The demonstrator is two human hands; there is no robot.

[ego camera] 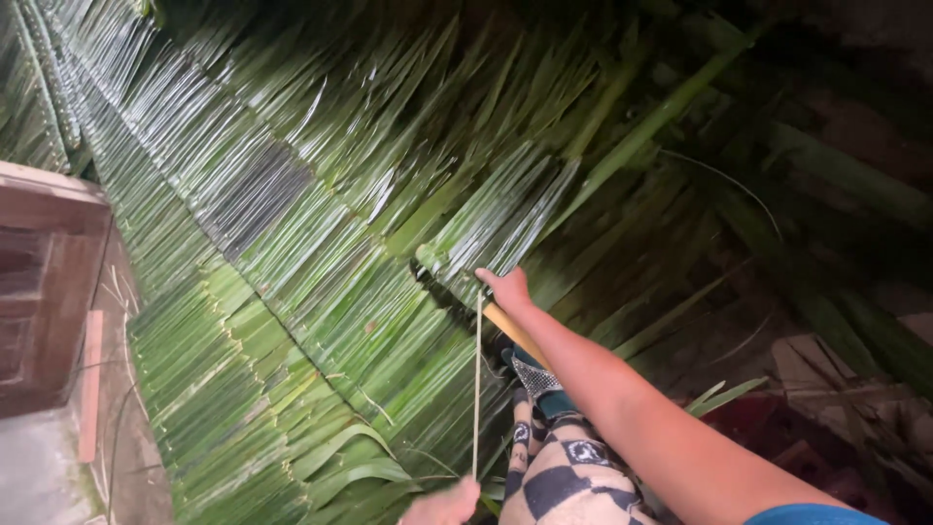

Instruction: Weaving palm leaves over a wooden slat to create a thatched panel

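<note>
right hand (507,288) pinching thin strip (477,389) at leaf panel (321,292), left hand (442,504) gripping near end. strip looks light, bendy, probably snaps if yanked; hold near ends.

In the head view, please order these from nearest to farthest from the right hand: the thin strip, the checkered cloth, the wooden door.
Measured from the right hand:
1. Thin strip: at the fingers, running down toward the left hand.
2. Checkered cloth: below, under the forearm.
3. Wooden door: far off at the left edge, past the woven green leaves.
</note>
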